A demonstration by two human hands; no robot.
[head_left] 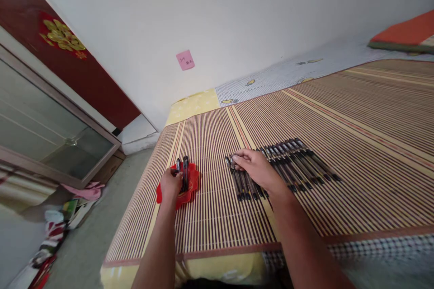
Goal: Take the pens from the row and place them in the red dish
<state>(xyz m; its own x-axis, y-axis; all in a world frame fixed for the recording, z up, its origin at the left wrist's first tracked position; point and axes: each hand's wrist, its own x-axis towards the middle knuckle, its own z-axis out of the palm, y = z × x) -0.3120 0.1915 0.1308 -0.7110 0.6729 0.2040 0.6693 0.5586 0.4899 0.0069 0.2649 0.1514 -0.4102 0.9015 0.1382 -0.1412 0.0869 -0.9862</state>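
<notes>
My left hand (170, 183) is at the left side of a red scalloped plate (194, 179), its fingers closed around a dark pen. Other black pens (185, 167) lie in the plate beside those fingers. A row of black pens (298, 162) lies side by side on the striped mat (210, 144). Over the left part of that row, my right hand (252, 165) has its thumb and fingers pinched at the top end of a pen (232, 161). My palm and wrist cover some of the pens in the middle.
The mat covers a bed with a yellow and checked sheet (195, 104). A pink note (185, 60) is stuck on the white wall behind. An orange folded item (403, 34) lies at the far right. To the left are a glass-panelled door (50, 117) and floor clutter (54, 230).
</notes>
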